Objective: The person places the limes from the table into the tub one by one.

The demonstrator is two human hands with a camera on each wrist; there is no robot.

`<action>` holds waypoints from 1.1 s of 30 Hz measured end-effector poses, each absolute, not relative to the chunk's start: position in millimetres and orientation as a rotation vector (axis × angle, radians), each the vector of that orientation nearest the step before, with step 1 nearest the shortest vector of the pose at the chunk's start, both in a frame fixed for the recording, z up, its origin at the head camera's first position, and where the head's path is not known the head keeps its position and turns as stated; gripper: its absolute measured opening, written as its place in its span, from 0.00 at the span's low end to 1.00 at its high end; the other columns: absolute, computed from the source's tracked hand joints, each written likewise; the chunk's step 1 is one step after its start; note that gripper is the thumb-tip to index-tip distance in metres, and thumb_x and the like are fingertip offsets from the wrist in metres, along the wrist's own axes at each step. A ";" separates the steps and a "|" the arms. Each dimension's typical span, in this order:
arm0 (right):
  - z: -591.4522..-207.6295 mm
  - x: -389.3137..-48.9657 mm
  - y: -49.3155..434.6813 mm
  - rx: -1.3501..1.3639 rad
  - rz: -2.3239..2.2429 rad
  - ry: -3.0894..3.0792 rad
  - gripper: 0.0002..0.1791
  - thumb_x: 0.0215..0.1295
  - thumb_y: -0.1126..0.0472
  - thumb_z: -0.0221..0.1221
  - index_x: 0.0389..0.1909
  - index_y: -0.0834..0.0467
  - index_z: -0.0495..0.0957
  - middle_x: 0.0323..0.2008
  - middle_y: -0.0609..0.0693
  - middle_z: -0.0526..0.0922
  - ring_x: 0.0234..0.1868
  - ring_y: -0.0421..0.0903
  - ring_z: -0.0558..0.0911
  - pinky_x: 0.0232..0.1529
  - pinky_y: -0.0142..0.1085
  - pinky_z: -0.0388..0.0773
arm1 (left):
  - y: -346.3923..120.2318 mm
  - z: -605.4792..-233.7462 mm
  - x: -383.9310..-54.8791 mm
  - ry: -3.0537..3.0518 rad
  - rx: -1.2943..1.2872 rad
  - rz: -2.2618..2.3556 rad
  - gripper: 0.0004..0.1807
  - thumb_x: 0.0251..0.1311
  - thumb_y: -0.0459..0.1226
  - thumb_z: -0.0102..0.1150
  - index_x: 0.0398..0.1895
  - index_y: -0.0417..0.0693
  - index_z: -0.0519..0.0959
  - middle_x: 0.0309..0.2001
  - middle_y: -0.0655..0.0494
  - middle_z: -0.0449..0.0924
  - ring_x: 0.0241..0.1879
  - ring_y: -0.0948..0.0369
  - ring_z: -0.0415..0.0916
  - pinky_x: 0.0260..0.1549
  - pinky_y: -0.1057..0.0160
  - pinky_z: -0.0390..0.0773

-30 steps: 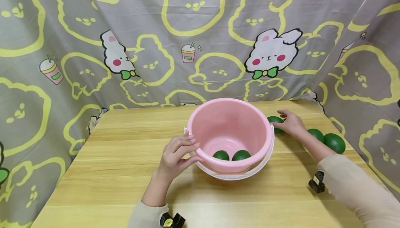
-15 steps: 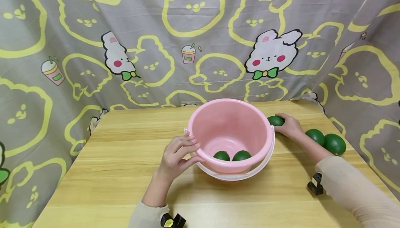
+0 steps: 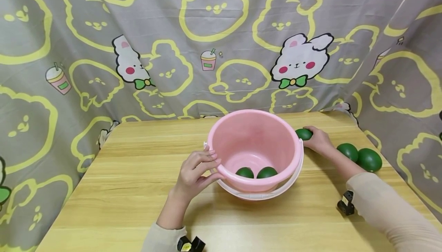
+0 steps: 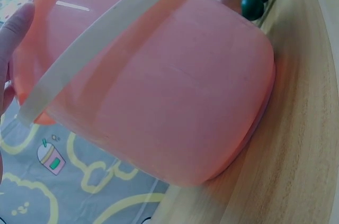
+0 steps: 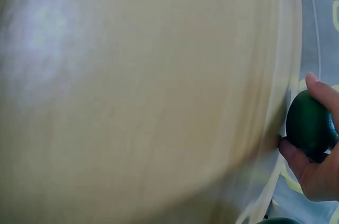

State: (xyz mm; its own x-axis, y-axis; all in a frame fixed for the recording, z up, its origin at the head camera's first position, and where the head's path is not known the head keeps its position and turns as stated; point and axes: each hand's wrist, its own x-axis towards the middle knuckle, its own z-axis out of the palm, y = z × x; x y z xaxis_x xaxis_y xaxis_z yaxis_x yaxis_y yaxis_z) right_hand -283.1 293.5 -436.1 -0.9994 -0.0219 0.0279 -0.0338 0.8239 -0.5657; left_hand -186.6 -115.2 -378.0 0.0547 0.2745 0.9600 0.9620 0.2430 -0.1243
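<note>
A pink bucket (image 3: 254,131) stands on the table, its white handle (image 3: 262,196) hanging down at the front. My left hand (image 3: 196,170) pinches the bucket's left rim between thumb and fingers. Inside lie two smooth dark green oval fruits, a left one (image 3: 244,173) and a right one (image 3: 267,172). To the bucket's right, my right hand (image 3: 319,140) grips another green oval fruit (image 3: 303,134). In the right wrist view, thumb and fingers curl around this fruit (image 5: 307,123) from opposite sides. The bucket's side (image 4: 180,86) fills much of the left wrist view.
Two more green oval fruits, one farther left (image 3: 348,152) and one nearer the edge (image 3: 369,160), sit together on the right of the wooden table (image 3: 131,190), beyond the right forearm. A grey curtain (image 3: 235,83) with yellow drawings hangs behind the table and along both sides.
My right hand has closed its fingers around the green oval fruit beside the bucket, and its forearm has shifted slightly left. The left hand and the bucket have stayed in place.
</note>
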 end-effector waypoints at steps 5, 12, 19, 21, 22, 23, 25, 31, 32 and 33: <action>-429.4 -281.9 294.1 0.012 0.917 -3.006 0.41 0.53 0.51 0.68 0.62 0.69 0.64 0.55 0.77 0.69 0.51 0.71 0.72 0.51 0.61 0.75 | -115.3 -378.7 -186.6 -1.441 -1.240 -0.815 0.19 0.55 0.44 0.64 0.31 0.32 0.83 0.31 0.44 0.79 0.34 0.48 0.79 0.48 0.57 0.84; -427.2 -279.5 297.8 -0.002 0.947 -2.991 0.40 0.52 0.51 0.67 0.61 0.67 0.65 0.54 0.74 0.70 0.51 0.69 0.72 0.49 0.59 0.74 | -115.4 -379.0 -186.3 -1.437 -1.238 -0.815 0.19 0.55 0.44 0.65 0.31 0.32 0.83 0.31 0.44 0.79 0.34 0.48 0.79 0.49 0.57 0.83; -425.6 -275.3 302.0 -0.031 1.024 -2.950 0.41 0.52 0.49 0.68 0.62 0.65 0.65 0.55 0.72 0.70 0.50 0.66 0.72 0.48 0.57 0.74 | -115.2 -379.6 -186.2 -1.442 -1.239 -0.816 0.19 0.55 0.44 0.65 0.31 0.32 0.83 0.31 0.44 0.79 0.34 0.47 0.79 0.49 0.57 0.83; -424.4 -273.9 301.8 -0.026 1.024 -2.945 0.41 0.52 0.49 0.68 0.62 0.65 0.65 0.55 0.72 0.70 0.50 0.67 0.72 0.47 0.57 0.74 | -115.2 -379.9 -186.4 -1.446 -1.237 -0.812 0.19 0.55 0.44 0.65 0.31 0.32 0.83 0.31 0.44 0.79 0.35 0.47 0.79 0.48 0.57 0.83; -423.9 -273.2 301.5 -0.022 1.022 -2.942 0.40 0.52 0.50 0.68 0.62 0.65 0.64 0.55 0.73 0.70 0.50 0.67 0.72 0.47 0.58 0.74 | -115.2 -380.0 -186.4 -1.448 -1.236 -0.810 0.19 0.55 0.44 0.65 0.31 0.32 0.83 0.31 0.44 0.79 0.35 0.47 0.79 0.48 0.57 0.84; -423.4 -272.7 301.2 -0.017 1.026 -2.936 0.40 0.52 0.51 0.68 0.62 0.65 0.64 0.55 0.73 0.70 0.50 0.67 0.72 0.47 0.58 0.74 | -115.2 -380.1 -186.4 -1.449 -1.235 -0.808 0.19 0.55 0.44 0.65 0.31 0.32 0.83 0.31 0.44 0.79 0.35 0.47 0.79 0.48 0.57 0.83; -421.7 -271.3 299.6 -0.009 1.029 -2.923 0.39 0.53 0.52 0.68 0.62 0.65 0.64 0.54 0.73 0.70 0.50 0.68 0.72 0.47 0.58 0.74 | -115.3 -380.4 -186.4 -1.452 -1.232 -0.806 0.19 0.55 0.44 0.65 0.31 0.32 0.83 0.31 0.44 0.79 0.35 0.47 0.79 0.48 0.57 0.84; -416.6 -267.2 295.6 -0.016 1.060 -2.908 0.39 0.52 0.53 0.68 0.62 0.64 0.64 0.54 0.73 0.70 0.50 0.67 0.72 0.47 0.58 0.75 | -115.3 -380.8 -186.4 -1.454 -1.232 -0.812 0.19 0.55 0.44 0.65 0.31 0.32 0.83 0.31 0.44 0.79 0.35 0.48 0.79 0.49 0.57 0.83; -416.1 -266.6 295.4 -0.019 1.064 -2.909 0.39 0.52 0.53 0.68 0.62 0.64 0.64 0.54 0.73 0.70 0.50 0.67 0.72 0.47 0.58 0.75 | -115.1 -380.8 -186.4 -1.453 -1.233 -0.812 0.19 0.55 0.44 0.65 0.31 0.32 0.83 0.31 0.44 0.79 0.35 0.48 0.79 0.49 0.57 0.83; -415.5 -265.9 295.2 -0.025 1.069 -2.911 0.39 0.52 0.53 0.68 0.62 0.64 0.64 0.55 0.73 0.70 0.50 0.67 0.72 0.47 0.58 0.74 | -115.0 -380.7 -186.5 -1.452 -1.235 -0.813 0.19 0.55 0.44 0.65 0.31 0.32 0.83 0.31 0.44 0.79 0.35 0.48 0.79 0.49 0.57 0.83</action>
